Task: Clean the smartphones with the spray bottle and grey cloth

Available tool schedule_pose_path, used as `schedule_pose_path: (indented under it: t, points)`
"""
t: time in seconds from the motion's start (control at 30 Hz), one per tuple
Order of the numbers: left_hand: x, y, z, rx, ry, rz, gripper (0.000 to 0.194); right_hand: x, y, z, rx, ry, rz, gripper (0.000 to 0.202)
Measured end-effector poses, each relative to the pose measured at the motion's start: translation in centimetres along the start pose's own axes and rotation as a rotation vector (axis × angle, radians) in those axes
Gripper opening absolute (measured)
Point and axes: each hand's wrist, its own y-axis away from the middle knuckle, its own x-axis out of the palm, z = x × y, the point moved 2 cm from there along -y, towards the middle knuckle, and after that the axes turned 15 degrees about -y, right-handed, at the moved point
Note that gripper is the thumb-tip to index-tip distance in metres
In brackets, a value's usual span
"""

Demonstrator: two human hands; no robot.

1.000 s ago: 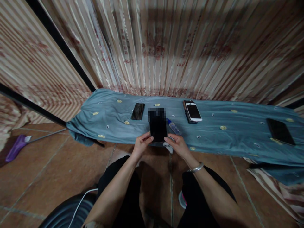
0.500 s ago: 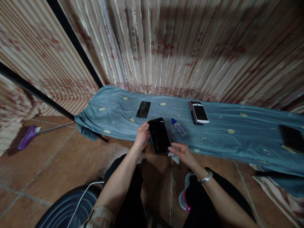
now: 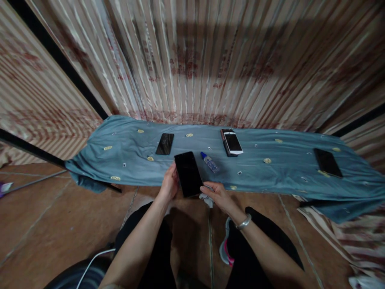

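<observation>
A large black phone [image 3: 189,174], screen up, is held between my two hands above the front edge of the blue cloth. My left hand [image 3: 170,181] grips its left side. At the lower right corner, my right hand [image 3: 215,194] pinches the phone, with a grey cloth [image 3: 207,200] hanging beneath its fingers. Just right of the phone lies a clear bottle with a blue cap [image 3: 209,163]. A smaller dark phone [image 3: 165,143] rests behind and to the left. Further right, a white-framed phone [image 3: 233,142] sits on top of a dark item.
Another black phone [image 3: 327,162] lies on the right part of the blue cloth [image 3: 288,176]. Black poles [image 3: 60,60] rise at the left, and a striped curtain [image 3: 192,60] hangs behind. A black round object [image 3: 81,275] with a white cable is at lower left.
The view has turned to the right, so things on the cloth appear further left and more of its right end shows. Both hands still hold the phone.
</observation>
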Motion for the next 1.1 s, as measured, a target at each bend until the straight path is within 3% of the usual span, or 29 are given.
schedule_pose_path:
  t: [0.17,0.3,0.4,0.5,0.67,0.8,0.9,0.97,1.1]
  points:
    - [1.3,0.7,2.0,0.022,-0.01,-0.055,0.049,-0.6,-0.4,0.0,-0.068,0.058,-0.076,0.046]
    - [2.3,1.5,2.0,0.088,-0.077,-0.08,0.061,0.0,-0.1,0.7,-0.207,0.394,-0.144,0.032]
    - [2.9,1.9,1.8,0.144,-0.202,-0.013,0.062,1.1,0.5,1.0,-0.26,0.629,-0.104,0.022]
    - [2.9,2.0,1.5,0.15,-0.288,-0.002,0.06,2.2,1.0,1.3,-0.272,0.724,-0.029,0.021]
    - [2.5,2.4,0.8,0.019,-0.233,0.1,0.048,1.9,1.0,2.9,-0.226,0.592,0.054,0.022]
    - [2.4,3.5,0.2,-0.112,-0.162,0.181,0.054,-1.4,0.0,5.0,-0.346,0.261,-0.229,0.028]
    - [2.8,4.4,0.3,-0.148,-0.173,0.269,0.058,-3.0,-0.7,5.7,-0.43,0.17,-0.347,0.033]
    - [3.3,5.0,0.7,-0.173,-0.19,0.338,0.061,-2.8,-0.9,6.0,-0.513,0.227,-0.344,0.037]
    - [4.1,6.1,1.1,-0.204,-0.21,0.456,0.066,-1.3,-1.0,5.9,-0.658,0.409,-0.187,0.039]
